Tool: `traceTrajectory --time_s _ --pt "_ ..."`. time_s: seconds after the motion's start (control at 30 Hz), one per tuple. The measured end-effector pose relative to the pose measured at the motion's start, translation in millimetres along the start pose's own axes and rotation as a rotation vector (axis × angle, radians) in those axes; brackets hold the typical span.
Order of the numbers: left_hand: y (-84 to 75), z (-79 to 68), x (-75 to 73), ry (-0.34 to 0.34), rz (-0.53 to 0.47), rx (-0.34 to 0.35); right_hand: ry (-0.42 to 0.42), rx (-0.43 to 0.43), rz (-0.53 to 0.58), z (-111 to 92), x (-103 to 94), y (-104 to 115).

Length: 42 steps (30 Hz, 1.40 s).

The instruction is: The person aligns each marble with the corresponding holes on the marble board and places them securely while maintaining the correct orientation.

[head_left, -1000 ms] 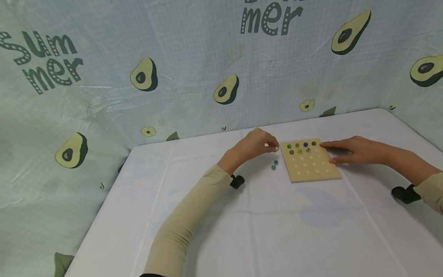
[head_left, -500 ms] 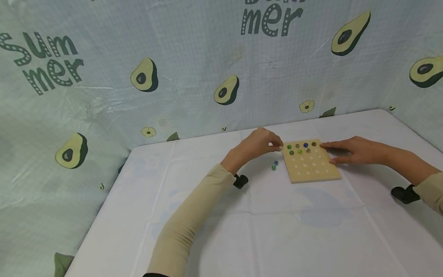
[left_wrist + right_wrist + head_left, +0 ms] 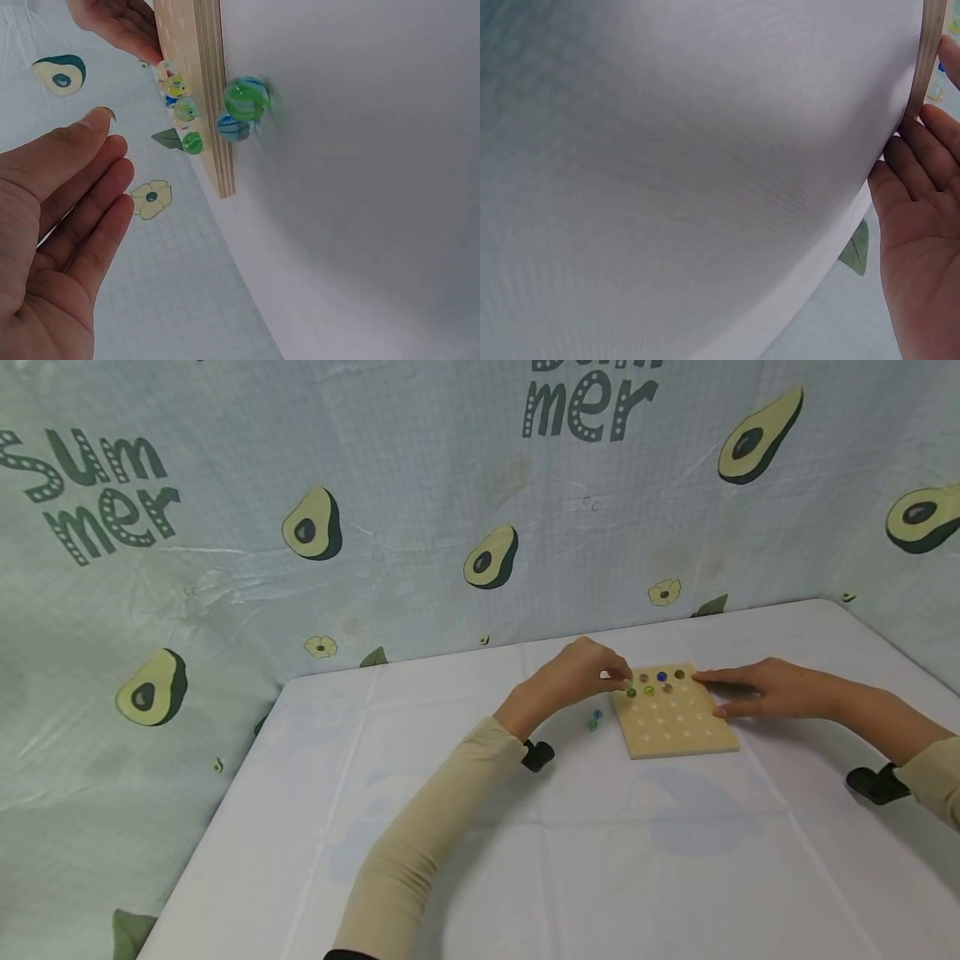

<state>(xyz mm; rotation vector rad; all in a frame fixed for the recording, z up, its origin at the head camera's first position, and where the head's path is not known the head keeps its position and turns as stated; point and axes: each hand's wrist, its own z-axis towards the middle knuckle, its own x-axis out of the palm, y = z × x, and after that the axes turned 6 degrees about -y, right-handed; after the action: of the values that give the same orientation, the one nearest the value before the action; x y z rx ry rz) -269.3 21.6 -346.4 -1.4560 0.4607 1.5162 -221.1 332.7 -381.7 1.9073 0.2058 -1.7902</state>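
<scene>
Above the upper left corner of a square wooden board (image 3: 678, 742) with rows of hollows, my left hand (image 3: 576, 675) pinches a small clear glass marble (image 3: 112, 121) between thumb and fingertips. Most of that marble is hidden by the fingers. Several marbles sit in the board's two far rows, among them a blue marble (image 3: 662, 677) and a yellow-green marble (image 3: 649, 691). My right hand (image 3: 783, 687) rests against the board's right edge, its fingers extended; in the right wrist view the fingertips touch the edge.
Left of the board, a green marble (image 3: 246, 98) and a blue marble (image 3: 233, 127) lie loose on the white tablecloth (image 3: 600, 860), close together. Behind the table hangs a curtain (image 3: 405, 577) printed with avocados.
My left hand has moved right with its marble, from beside the board to over its upper left corner. My right hand and the board have stayed put.
</scene>
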Motion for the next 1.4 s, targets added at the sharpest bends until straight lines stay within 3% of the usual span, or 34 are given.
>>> traceTrajectory --time_s 0.37,0.87,1.4 --pt "-8.8 9.7 4.5 0.024 0.022 -0.025 0.004 -0.015 -0.004 0.7 -0.3 -1.7" --pt "-24.9 28.0 10.5 0.048 0.041 0.058 -0.002 -0.018 -0.01 0.2 -0.6 -2.1" --pt "-33.5 43.1 18.0 0.052 0.057 0.07 -0.019 -0.051 -0.004 2.6 -2.5 -4.4"
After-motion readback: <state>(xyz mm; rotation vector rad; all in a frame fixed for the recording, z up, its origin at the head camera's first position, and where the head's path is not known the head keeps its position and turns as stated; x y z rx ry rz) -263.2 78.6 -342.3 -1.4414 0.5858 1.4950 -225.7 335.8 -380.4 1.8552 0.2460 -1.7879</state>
